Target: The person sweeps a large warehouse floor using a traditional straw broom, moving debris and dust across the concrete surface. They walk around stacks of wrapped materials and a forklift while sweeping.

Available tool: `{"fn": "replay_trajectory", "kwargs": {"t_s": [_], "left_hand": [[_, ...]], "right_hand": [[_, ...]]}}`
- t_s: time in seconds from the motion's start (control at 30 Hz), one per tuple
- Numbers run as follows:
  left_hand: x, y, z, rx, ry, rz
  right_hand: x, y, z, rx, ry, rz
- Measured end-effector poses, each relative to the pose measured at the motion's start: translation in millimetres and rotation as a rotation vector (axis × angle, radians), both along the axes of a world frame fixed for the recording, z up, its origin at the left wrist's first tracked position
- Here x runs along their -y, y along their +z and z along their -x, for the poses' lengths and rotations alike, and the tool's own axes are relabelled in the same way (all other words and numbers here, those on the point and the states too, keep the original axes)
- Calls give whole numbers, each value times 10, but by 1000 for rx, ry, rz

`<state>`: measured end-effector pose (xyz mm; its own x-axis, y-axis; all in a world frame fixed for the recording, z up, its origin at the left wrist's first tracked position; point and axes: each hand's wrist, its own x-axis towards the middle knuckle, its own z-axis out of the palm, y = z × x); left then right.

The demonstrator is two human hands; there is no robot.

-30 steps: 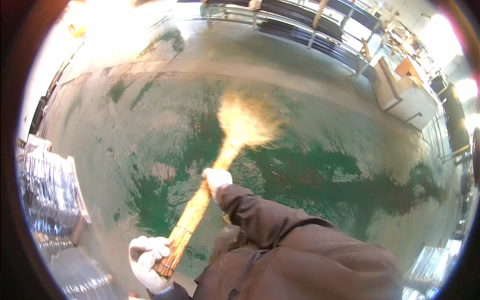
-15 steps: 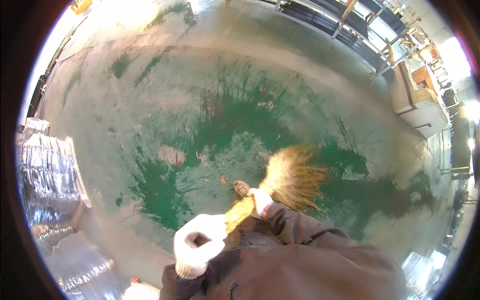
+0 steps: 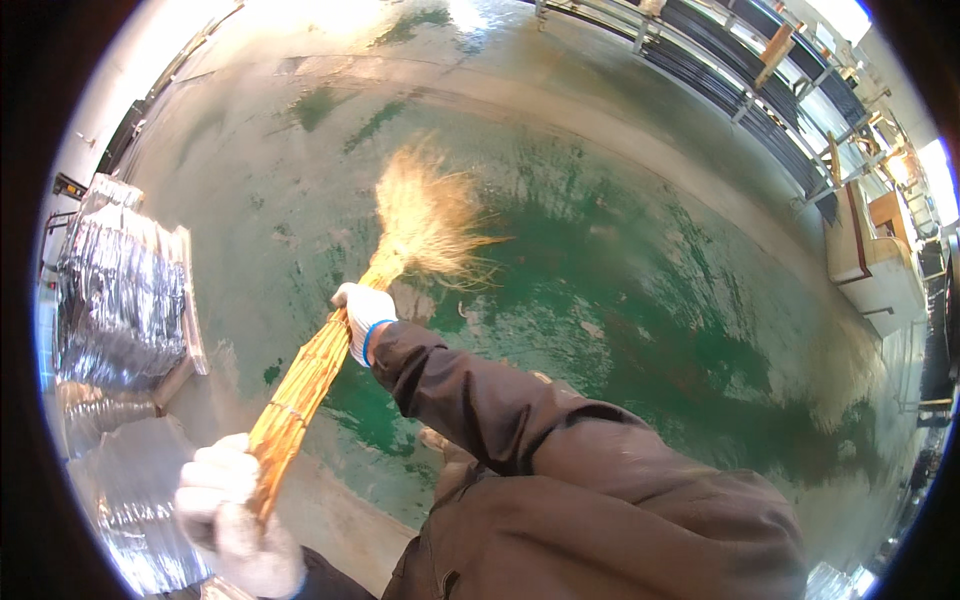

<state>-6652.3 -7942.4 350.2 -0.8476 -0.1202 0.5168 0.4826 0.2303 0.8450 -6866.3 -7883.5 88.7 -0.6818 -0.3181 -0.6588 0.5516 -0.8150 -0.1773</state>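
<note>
A straw broom [image 3: 298, 375] slants across the left half of the view, its bound stalks low and its bristles fanned out farther up. My right hand [image 3: 366, 308], in a white glove with a blue cuff edge, is closed around the broom just below the bristles. Lower left, my left hand [image 3: 235, 505], also in a white glove, grips the handle near its end. The bristles are blurred, and I cannot tell whether they touch the green floor [image 3: 640, 330]. Dusty grey and pinkish patches cover parts of the floor around them.
Stacks of shiny, wrapped bundles [image 3: 130, 290] stand along the left side. At the far right is a metal rack [image 3: 690, 75] with long dark bars. A pale cabinet-like box [image 3: 875, 265] stands right of the floor.
The broom has swung from right of my feet to the far left, both hands moving with it. More of its stalks now show between my hands. The view has shifted slightly.
</note>
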Motion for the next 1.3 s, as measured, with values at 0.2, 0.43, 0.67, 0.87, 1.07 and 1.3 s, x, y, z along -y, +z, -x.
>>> {"fn": "replay_trajectory", "kwargs": {"t_s": [0.2, 0.43, 0.67, 0.87, 1.07, 1.3], "left_hand": [[1737, -121, -328, 166, -60, -271], [2159, -767, -90, 691, -336, -609], [2447, -914, 356, 933, -432, -278], [3373, -658, 1019, 575, -54, -98], [4170, -543, 1687, 310, 285, 9], [5116, -224, 1972, -102, 349, 202]], "right_hand": [[532, -82, -1010, 121, -83, -244], [181, -1180, -2387, 340, -222, -156], [821, -1801, -2361, 493, -73, 37], [2816, -1884, -599, 276, -23, 69], [4594, -1054, 1531, 40, -2, 109], [5835, -267, 2637, -948, 594, -1307]]}}
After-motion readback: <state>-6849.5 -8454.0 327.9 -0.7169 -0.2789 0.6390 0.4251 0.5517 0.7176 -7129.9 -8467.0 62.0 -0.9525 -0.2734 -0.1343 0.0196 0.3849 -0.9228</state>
